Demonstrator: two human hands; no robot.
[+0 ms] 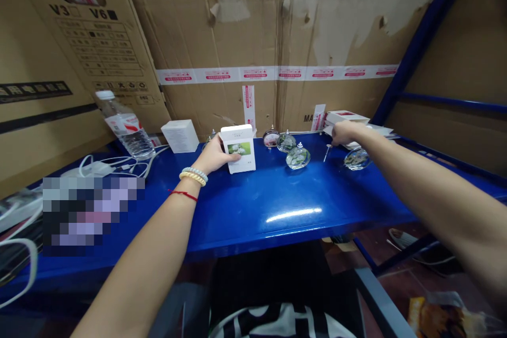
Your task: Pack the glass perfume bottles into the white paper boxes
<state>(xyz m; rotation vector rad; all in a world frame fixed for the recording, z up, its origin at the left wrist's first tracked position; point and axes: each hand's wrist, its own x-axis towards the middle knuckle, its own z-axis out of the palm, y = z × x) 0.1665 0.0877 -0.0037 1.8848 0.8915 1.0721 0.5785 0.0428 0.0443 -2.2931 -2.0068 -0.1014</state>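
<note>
My left hand [217,155] is closed around the side of a small white carton [242,161] with a green flower picture, thumb across its front. The carton stands upright on the blue table, its top flap raised. Far to the right, my right hand [345,132] reaches to a stack of flat white cartons [346,116], its fingers bent down and partly hidden. Just below those fingertips is a thin stick with a white top [327,152]; whether they touch it I cannot tell. A round glass bottle [356,159] sits beneath my right wrist.
Between my hands stand clear glass bottles [298,157] and a pinkish one [271,137]. On the left are a white box [180,136], a water bottle [127,129] and tangled white cables [114,166]. Cardboard [222,26] walls the back; a blue post [420,26] rises on the right.
</note>
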